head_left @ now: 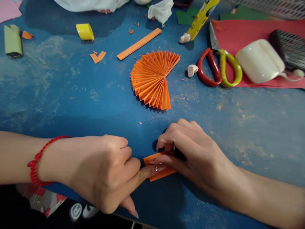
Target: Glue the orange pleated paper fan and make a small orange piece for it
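Observation:
A folded orange paper strip [164, 173] lies on the blue table near its front edge. My left hand [111, 173], with a red braided bracelet on the wrist, presses its outstretched index fingertip onto the strip; its other fingers are curled in. From the right, my right hand [190, 148] holds the strip down with its thumb, fingers bent over the far side. The strip's right end is hidden under that hand. Just beyond both hands sits a pleated orange paper fan [152, 81], spread into most of a circle.
Behind the fan lies a flat orange strip [139, 44]. Scissors [215, 68] and a white case [260, 62] rest on red paper [250, 28] at right, near a yellow glue tube [202, 19] and white earbud [192, 70]. Rolled yellow [85, 31] and green paper [13, 41] stand left.

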A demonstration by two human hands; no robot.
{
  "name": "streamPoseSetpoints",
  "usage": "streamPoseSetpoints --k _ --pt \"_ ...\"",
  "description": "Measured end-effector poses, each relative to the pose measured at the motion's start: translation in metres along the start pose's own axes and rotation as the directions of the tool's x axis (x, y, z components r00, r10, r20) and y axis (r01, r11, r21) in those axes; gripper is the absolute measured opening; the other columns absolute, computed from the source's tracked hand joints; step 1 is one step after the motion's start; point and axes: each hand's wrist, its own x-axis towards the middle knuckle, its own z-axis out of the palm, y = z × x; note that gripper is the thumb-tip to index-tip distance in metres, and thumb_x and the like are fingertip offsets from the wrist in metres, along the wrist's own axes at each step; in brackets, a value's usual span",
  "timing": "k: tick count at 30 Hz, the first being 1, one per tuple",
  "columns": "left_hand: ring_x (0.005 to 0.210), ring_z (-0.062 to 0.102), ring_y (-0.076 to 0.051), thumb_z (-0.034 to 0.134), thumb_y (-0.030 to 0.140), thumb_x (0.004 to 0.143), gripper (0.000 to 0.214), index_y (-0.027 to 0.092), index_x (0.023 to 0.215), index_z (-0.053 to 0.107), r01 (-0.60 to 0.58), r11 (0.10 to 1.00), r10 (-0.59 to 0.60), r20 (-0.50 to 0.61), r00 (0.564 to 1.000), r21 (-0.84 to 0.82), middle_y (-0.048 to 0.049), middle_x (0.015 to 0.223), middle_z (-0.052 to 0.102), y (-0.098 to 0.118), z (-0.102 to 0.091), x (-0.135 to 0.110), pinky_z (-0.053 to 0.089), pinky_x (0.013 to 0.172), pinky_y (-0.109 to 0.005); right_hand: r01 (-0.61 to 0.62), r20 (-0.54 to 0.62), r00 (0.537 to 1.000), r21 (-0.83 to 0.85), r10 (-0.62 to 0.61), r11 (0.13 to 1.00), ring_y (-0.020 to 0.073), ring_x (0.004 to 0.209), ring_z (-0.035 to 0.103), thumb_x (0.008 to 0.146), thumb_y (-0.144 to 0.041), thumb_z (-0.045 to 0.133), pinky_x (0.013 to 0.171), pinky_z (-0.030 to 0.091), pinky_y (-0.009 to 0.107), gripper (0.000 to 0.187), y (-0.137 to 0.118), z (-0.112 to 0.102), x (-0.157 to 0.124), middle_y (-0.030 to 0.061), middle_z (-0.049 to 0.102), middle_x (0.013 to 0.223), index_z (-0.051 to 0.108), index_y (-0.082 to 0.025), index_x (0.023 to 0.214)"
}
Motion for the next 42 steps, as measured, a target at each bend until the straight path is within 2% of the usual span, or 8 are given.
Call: streamPoseSetpoints --k 8,13,16,23,30,34,38,42 --pt "0.042 0.044 -0.014 0.052 0.040 0.098 0.037 0.017 0.076 0.071 -0.023 1.000 0.024 0.078 0.997 -0.014 0.0007 0.052 0.051 -0.005 -0.009 0.007 0.029 0.037 -0.031 -0.023 0.001 1.000 0.006 0.023 1.000 0.0165 0.073 0.046 0.099 -0.035 0.055 0.067 0.029 0.031 0.016 -0.001 0.001 -0.002 -0.0003 0.059 0.081 0.054 -0.021 0.090" --pt "0.044 0.045 -0.014 0.052 0.039 0.098 0.037 0.018 0.076 0.072 -0.001 0.999 0.004 0.083 0.997 -0.036 0.0007 0.053 0.051 -0.004 -0.009 0.009 0.030 0.038 -0.031 -0.038 0.010 0.999 -0.038 0.038 0.999 0.0188 0.078 0.048 0.099 -0.035 0.055 0.068 0.034 0.032 0.014 -0.002 -0.001 -0.001 0.0030 0.060 0.087 0.057 -0.021 0.096" --pt "0.043 0.044 -0.014 0.052 0.039 0.098 0.037 0.018 0.075 0.072 -0.020 0.999 0.022 0.076 0.997 -0.034 -0.0001 0.055 0.053 -0.004 -0.007 0.009 0.029 0.037 -0.032 -0.051 -0.032 0.998 -0.093 0.048 0.994 0.0214 0.085 0.051 0.098 -0.042 0.054 0.072 0.040 0.035 0.022 -0.003 -0.002 -0.001 0.0069 0.059 0.096 0.059 -0.021 0.102" --pt "0.046 0.047 -0.015 0.056 0.039 0.095 0.032 0.012 0.092 0.074 -0.040 0.999 0.040 -0.014 0.999 0.019 -0.0020 0.058 0.057 -0.002 -0.001 0.001 0.032 0.040 -0.033 -0.075 -0.080 0.995 -0.158 0.062 0.985 0.0294 0.106 0.052 0.095 -0.048 0.055 0.084 0.047 0.046 0.030 -0.004 -0.002 0.000 0.0120 0.055 0.118 0.059 -0.025 0.115" --pt "0.038 0.046 -0.015 0.047 0.060 0.095 0.058 0.015 0.130 0.058 0.144 0.990 -0.142 0.144 0.979 -0.001 0.0036 0.048 0.055 0.009 -0.003 0.011 0.029 0.040 -0.029 -0.097 -0.017 0.995 -0.113 0.096 0.989 0.0277 0.110 0.049 0.093 -0.048 0.060 0.090 0.043 0.045 0.033 -0.003 -0.002 0.001 0.0105 0.054 0.121 0.057 -0.025 0.115" --pt "0.033 0.047 -0.016 0.052 0.068 0.089 0.063 0.019 0.126 0.059 0.244 0.968 -0.252 0.247 0.936 0.061 0.0039 0.045 0.055 0.016 -0.012 0.027 0.023 0.038 -0.028 -0.090 -0.019 0.996 -0.095 0.088 0.991 0.0276 0.110 0.048 0.093 -0.049 0.060 0.089 0.041 0.043 0.034 -0.002 -0.003 0.001 0.0106 0.054 0.121 0.057 -0.024 0.116" --pt "0.034 0.051 -0.017 0.064 0.070 0.078 0.061 0.019 0.111 0.065 0.304 0.952 -0.299 0.266 0.917 0.022 0.0035 0.048 0.059 0.014 -0.016 0.039 0.023 0.037 -0.028 -0.089 -0.024 0.996 -0.086 0.087 0.992 0.0276 0.109 0.048 0.094 -0.052 0.056 0.088 0.041 0.043 0.035 -0.003 -0.002 0.001 0.0105 0.053 0.121 0.057 -0.024 0.115" --pt "0.034 0.050 -0.016 0.066 0.072 0.074 0.072 0.022 0.125 0.061 0.313 0.948 -0.316 0.239 0.918 0.051 0.0040 0.046 0.059 0.018 -0.013 0.035 0.023 0.040 -0.026 -0.088 -0.032 0.996 -0.093 0.085 0.992 0.0274 0.109 0.047 0.093 -0.052 0.058 0.087 0.041 0.042 0.036 -0.002 -0.001 0.000 0.0101 0.054 0.121 0.057 -0.024 0.116"
